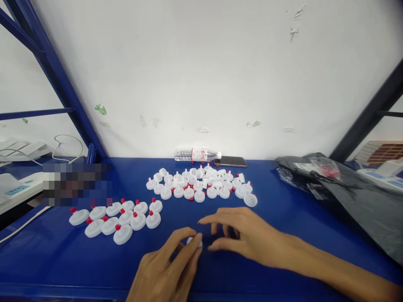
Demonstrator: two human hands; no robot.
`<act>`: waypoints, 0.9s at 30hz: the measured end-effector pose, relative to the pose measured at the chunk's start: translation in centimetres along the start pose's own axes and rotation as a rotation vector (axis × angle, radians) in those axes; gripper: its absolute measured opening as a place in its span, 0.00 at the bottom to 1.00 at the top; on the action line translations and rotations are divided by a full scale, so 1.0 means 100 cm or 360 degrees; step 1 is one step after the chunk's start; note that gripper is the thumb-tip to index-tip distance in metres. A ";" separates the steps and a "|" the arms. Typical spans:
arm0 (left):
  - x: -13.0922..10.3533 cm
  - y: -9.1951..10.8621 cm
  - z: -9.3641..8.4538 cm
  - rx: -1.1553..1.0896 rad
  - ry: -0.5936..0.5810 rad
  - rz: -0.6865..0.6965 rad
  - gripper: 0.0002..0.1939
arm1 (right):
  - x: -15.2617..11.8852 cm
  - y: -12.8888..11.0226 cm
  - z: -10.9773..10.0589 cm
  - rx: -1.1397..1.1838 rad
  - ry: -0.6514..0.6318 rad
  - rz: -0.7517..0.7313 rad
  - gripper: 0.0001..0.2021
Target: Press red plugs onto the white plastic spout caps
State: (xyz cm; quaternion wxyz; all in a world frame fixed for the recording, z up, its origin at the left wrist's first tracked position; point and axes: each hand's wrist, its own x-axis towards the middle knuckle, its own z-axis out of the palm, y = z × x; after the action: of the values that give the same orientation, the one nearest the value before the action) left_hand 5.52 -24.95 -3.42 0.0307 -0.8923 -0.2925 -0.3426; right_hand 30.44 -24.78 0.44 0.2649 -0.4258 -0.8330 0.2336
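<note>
My left hand [166, 266] is at the front middle of the table, its fingers closed around a white plastic cap [189, 240]. Most of that cap is hidden behind the fingers, so whether it has a red tip does not show. To its right hovers my right hand [248, 237], thumb and fingers apart, with nothing between them. On the left stand several white round caps with red tips [122, 234], loosely in rows. A denser heap of similar white caps [199, 196] lies farther back in the middle, some turned over, with small red pieces among them.
Behind the heap, a clear water bottle [198, 155] lies on its side beside a dark phone [230, 161], near the white wall. Black plastic bags [333, 193] cover the right side of the blue table [78, 264]. At left are a white power strip [22, 188] and cables.
</note>
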 end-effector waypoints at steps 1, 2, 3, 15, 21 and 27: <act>-0.002 -0.004 -0.001 0.0111 -0.0002 0.0000 0.17 | 0.000 0.003 -0.008 -0.0122 0.0067 -0.0011 0.17; -0.004 -0.008 -0.003 0.0253 -0.0013 0.0004 0.17 | -0.001 0.006 -0.016 -0.0277 0.0150 -0.0026 0.15; -0.005 -0.013 -0.005 0.0408 -0.0028 0.0009 0.19 | -0.002 0.009 -0.026 -0.0461 0.0242 -0.0025 0.13; -0.005 -0.038 -0.029 0.1104 -0.0271 -0.0177 0.25 | -0.009 0.029 -0.068 -0.1382 0.0113 0.0882 0.17; 0.001 -0.028 -0.028 0.0974 -0.0144 -0.0381 0.22 | -0.010 0.016 -0.078 -0.0932 0.0234 0.0746 0.09; 0.010 0.007 -0.025 -0.0114 0.0077 -0.0490 0.24 | -0.011 -0.014 -0.047 -0.0465 0.0393 -0.0130 0.09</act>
State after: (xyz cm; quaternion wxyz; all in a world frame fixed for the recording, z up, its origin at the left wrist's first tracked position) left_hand 5.03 -25.70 -0.83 -0.0468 -0.8288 -0.4127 -0.3749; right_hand 33.11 -25.67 4.55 0.3096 -0.4512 -0.8358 0.0451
